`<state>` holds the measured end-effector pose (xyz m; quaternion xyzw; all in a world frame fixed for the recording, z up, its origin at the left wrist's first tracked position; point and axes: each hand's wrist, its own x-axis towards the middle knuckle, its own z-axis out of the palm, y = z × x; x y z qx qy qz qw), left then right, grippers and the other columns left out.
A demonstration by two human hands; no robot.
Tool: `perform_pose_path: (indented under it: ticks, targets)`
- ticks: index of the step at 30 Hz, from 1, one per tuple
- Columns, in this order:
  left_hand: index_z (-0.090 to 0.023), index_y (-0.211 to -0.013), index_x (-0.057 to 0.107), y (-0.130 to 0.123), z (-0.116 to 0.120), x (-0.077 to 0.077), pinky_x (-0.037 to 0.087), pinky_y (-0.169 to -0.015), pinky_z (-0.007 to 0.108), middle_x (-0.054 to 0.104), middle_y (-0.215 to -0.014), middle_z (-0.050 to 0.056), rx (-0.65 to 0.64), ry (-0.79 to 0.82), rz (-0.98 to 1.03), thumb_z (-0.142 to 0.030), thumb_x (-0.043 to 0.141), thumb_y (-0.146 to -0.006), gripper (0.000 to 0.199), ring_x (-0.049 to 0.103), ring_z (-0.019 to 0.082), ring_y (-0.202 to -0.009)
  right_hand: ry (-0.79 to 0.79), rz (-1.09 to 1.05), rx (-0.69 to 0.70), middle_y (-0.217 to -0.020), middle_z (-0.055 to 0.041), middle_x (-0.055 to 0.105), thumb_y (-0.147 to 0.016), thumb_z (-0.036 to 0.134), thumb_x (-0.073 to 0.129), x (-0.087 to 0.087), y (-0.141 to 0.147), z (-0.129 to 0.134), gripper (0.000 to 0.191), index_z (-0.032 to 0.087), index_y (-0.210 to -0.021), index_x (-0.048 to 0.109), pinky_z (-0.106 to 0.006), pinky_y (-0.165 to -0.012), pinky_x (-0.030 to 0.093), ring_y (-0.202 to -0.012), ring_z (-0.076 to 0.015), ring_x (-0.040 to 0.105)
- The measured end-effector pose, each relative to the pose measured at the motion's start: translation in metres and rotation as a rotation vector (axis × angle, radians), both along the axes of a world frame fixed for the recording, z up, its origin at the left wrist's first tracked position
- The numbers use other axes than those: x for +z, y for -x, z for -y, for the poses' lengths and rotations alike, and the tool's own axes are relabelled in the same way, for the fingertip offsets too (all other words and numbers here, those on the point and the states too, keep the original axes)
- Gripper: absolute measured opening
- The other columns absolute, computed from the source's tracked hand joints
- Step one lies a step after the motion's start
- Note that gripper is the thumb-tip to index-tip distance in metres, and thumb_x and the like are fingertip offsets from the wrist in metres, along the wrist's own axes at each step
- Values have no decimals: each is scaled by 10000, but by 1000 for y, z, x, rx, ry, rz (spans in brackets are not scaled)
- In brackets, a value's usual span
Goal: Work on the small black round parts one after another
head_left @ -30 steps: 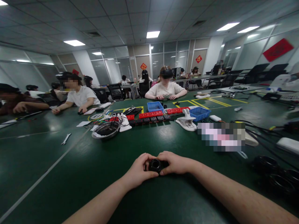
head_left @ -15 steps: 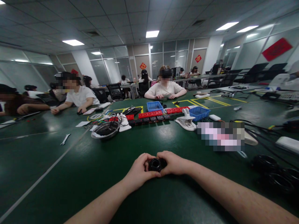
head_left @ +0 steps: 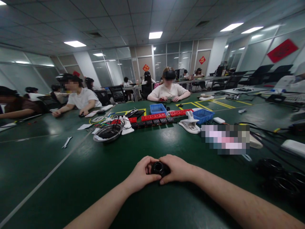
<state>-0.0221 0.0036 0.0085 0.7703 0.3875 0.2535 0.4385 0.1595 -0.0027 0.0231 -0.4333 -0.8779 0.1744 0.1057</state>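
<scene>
A black ring-shaped part [head_left: 158,166] with a round hole facing up is between my two hands, low in the middle of the head view. My left hand [head_left: 143,171] is closed on its left side, the thumb lying along the near edge. From the right, my right hand [head_left: 176,168] wraps round the same part, its thumb at the near side. Much of the part is covered by my fingers, so its full shape is hidden. Similar black round parts [head_left: 281,178] lie in a group on the green table [head_left: 100,190] at the far right.
Ahead lie red and black power strips [head_left: 152,117], a metal bowl [head_left: 107,133], a white clip stand [head_left: 190,124] and two blue trays [head_left: 202,115]. A wrench [head_left: 67,142] rests to the left. Cables [head_left: 274,136] run along the right. Other people sit across the table.
Both hands stay on the black part. My right thumb has shifted slightly down and left, and the fingers have changed their hold a little. At the far left, another person's hand has moved down.
</scene>
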Motion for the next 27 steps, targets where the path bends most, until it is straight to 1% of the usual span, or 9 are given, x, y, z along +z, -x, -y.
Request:
perform_pose_path:
  ticks: [3,5,7,13,17,20,23,27]
  targets:
    - [-178,-902,526,0,1,4,337,-534,193,447,-817,-5,6,-89,-51,-299,661,-597,355,411,105,-644,63,-85,50,-800,-22,544,-576,437,652,1,-3,-3,409,165,-861,541,-241,-610,370,-730,-163,496]
    - [-186,-902,530,0,1,5,345,-554,201,447,-864,3,12,-141,-64,-289,659,-597,347,413,113,-669,85,-131,49,-792,-14,527,-573,394,667,-1,-3,-4,380,157,-843,543,-231,-607,370,-723,-152,487]
    - [-192,-907,532,0,1,5,350,-573,208,454,-869,2,14,-163,-70,-268,660,-596,345,415,118,-681,119,-168,48,-803,-9,518,-569,359,677,-3,-3,-5,373,156,-852,543,-228,-612,373,-729,-148,483]
    - [-214,-956,534,0,2,6,350,-583,216,452,-825,-5,11,-140,-101,-264,650,-611,367,424,125,-689,240,-231,121,-865,-3,521,-595,261,670,-4,-9,-9,393,164,-955,546,-238,-682,380,-784,-148,486]
    - [-226,-983,521,0,2,5,353,-597,221,449,-831,-5,1,-140,-95,-260,644,-619,386,430,128,-702,248,-241,141,-880,-6,524,-610,218,657,-2,-9,-9,376,164,-968,555,-241,-702,377,-799,-150,485]
    - [-235,-1008,508,0,2,5,353,-596,219,444,-835,-7,-4,-137,-86,-252,640,-623,407,429,126,-702,253,-250,119,-864,-4,526,-600,218,663,-3,-7,-10,368,164,-950,563,-234,-682,379,-785,-147,489]
    - [-240,-1020,508,0,3,6,351,-591,214,430,-812,-11,-9,-129,-87,-247,639,-624,417,424,122,-689,277,-274,61,-830,7,527,-568,241,685,-6,-6,-9,381,162,-919,559,-217,-635,381,-749,-138,494]
    - [-216,-960,543,-3,4,5,348,-575,213,433,-781,-13,29,-117,-87,-256,665,-587,395,424,121,-667,275,-269,-35,-785,22,534,-517,313,709,-10,-3,-8,417,167,-865,532,-201,-558,364,-688,-129,491]
